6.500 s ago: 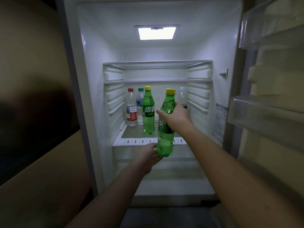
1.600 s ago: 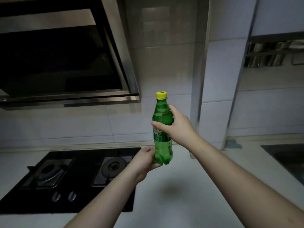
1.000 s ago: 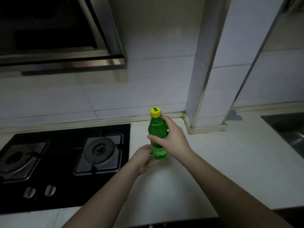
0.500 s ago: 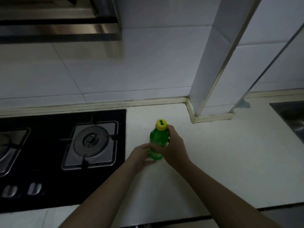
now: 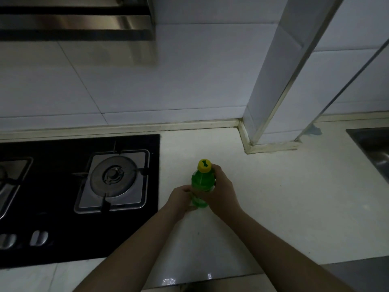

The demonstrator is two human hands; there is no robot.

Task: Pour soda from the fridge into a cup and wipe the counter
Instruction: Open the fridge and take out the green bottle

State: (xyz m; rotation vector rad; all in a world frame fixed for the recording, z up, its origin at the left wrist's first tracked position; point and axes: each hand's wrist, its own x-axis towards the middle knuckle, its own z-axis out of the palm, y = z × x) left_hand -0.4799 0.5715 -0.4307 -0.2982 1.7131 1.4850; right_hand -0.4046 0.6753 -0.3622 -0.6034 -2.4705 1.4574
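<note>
Green plastic soda bottle (image 5: 202, 182) w/ yellow cap, upright, gripped by both hands: left hand (image 5: 180, 199), right hand (image 5: 221, 190).

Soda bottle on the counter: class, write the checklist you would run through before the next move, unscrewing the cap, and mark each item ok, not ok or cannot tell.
1. Soda bottle upright: ok.
2. Bottle base resting on the counter: cannot tell, the hands hide it.
3. Bottle held steady: ok, left hand holds it low, right hand grips its upper body.
4. Yellow cap on and reachable: ok, nothing covers it.
5. Cup ready for pouring: not ok, none in view.
6. Clear of the burner: ok, the bottle is to its right, off the stove.
</note>
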